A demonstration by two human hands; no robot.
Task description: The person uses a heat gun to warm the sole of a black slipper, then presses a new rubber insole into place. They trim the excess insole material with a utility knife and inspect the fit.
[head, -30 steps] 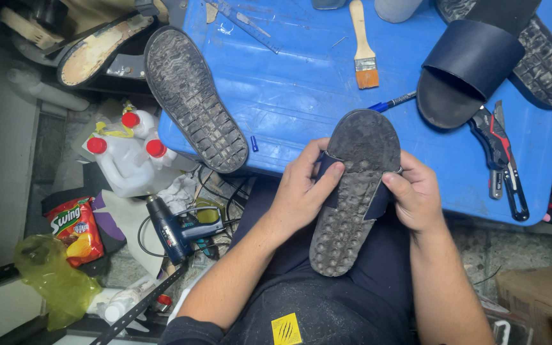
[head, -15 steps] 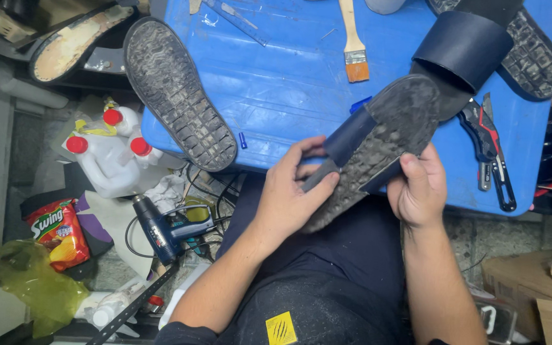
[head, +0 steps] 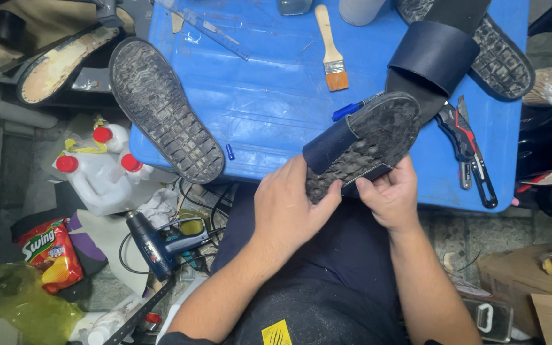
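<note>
I hold a dark slide sandal [head: 368, 144] sole-up over the near edge of the blue table [head: 269, 108]. Its grey tread is worn and its navy strap sticks out on the left side. My left hand [head: 292, 207] grips the heel end from below and the left. My right hand [head: 391, 195] pinches the sandal's near edge from the right. A second sandal [head: 445, 54] with a navy strap lies at the table's far right. A loose black rubber sole [head: 161, 105] lies tread-up on the table's left part.
A paintbrush [head: 331, 51], a blue pen [head: 349, 110] and black pliers [head: 467, 150] lie on the table. Left of my legs on the floor are white jugs with red caps [head: 103, 169], a blue heat gun [head: 161, 243], a snack bag [head: 49, 249] and a yellow plastic bag [head: 23, 306]. Cardboard [head: 538, 281] sits right.
The sandal has swung from pointing straight away from me to lying across, toe to the upper right, and has been lifted toward the table. Both hands shifted their grip along it.
</note>
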